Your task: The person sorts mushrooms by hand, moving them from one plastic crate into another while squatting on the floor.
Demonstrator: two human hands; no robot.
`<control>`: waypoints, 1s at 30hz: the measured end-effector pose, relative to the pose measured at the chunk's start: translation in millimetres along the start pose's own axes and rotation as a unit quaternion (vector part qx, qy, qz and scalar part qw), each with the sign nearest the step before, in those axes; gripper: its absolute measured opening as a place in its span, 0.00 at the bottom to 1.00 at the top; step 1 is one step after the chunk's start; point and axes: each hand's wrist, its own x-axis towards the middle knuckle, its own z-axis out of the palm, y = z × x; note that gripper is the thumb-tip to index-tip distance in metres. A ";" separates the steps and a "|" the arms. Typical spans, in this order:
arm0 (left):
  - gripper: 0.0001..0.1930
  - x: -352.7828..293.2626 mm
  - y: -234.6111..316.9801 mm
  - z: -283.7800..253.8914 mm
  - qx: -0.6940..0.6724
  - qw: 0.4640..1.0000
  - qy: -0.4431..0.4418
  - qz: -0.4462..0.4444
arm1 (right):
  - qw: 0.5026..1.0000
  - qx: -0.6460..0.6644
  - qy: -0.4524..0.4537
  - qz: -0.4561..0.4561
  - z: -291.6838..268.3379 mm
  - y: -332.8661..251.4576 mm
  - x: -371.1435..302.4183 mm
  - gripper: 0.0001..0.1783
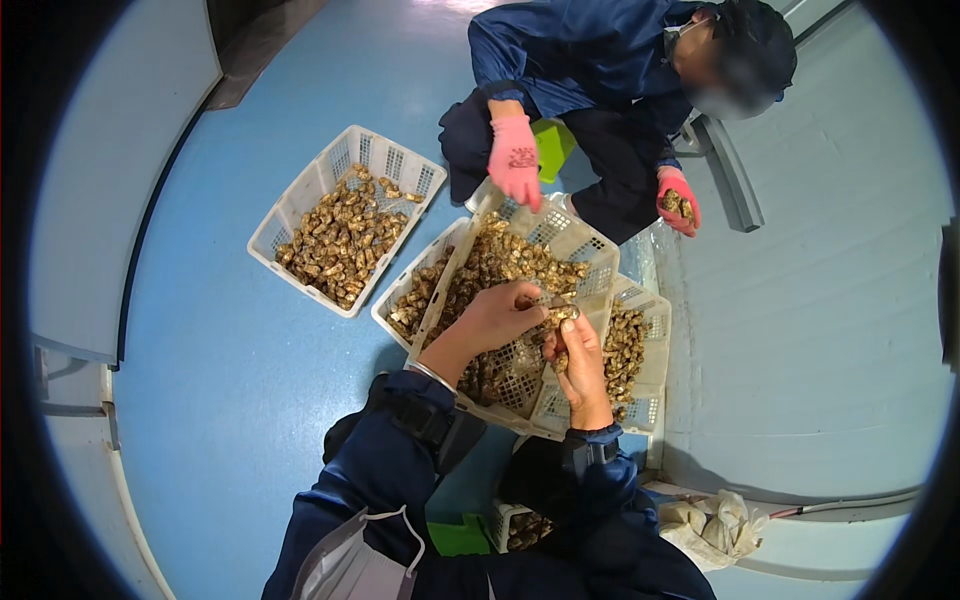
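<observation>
Basically, right hand (585, 368): grasping brown pieces (564, 314).
Left hand (498, 316): curled beside them, grip unclear.
Upper crate (573, 239): overlaps right lower crate (658, 325), likely for easy reach.

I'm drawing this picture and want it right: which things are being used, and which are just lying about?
Being used:
- small, knobbly, brown-and-cream pieces, some in the right hand
- white rectangular plastic baskets holding them

Probably just lying about:
- crumpled whitish plastic bag
- thin tube, reddish at one end

Bright; glare on floor (240, 430) — edges bowed (corners black)
</observation>
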 end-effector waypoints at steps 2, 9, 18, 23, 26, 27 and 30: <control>0.25 -1.9 2.5 0.5 0.017 0.999 0.021 0.018 | 1.000 -0.008 0.003 -0.005 -4.8 2.8 -0.3 0.15; 0.25 -4.6 6.0 -10.0 0.042 0.998 0.055 0.005 | 0.980 0.103 0.163 -0.057 -51.0 -5.3 7.2 0.11; 0.24 -0.8 15.8 -6.7 0.065 0.994 0.077 0.031 | 0.863 0.440 0.240 -0.067 -190.3 40.3 23.7 0.07; 0.24 -2.8 7.7 -7.0 0.067 0.997 0.010 -0.032 | 0.966 0.174 0.186 -0.034 -48.4 22.0 16.7 0.14; 0.22 -9.0 19.3 2.5 -0.080 0.988 -0.002 -0.132 | 0.992 0.099 0.049 -0.064 19.3 -3.8 6.6 0.22; 0.22 -9.4 18.9 1.4 -0.111 0.985 -0.025 -0.131 | 0.993 0.103 0.017 -0.059 26.9 -8.1 7.0 0.22; 0.19 -7.0 18.5 -5.8 -0.217 0.964 -0.078 -0.133 | 0.991 -0.100 0.012 -0.086 6.6 2.8 34.9 0.18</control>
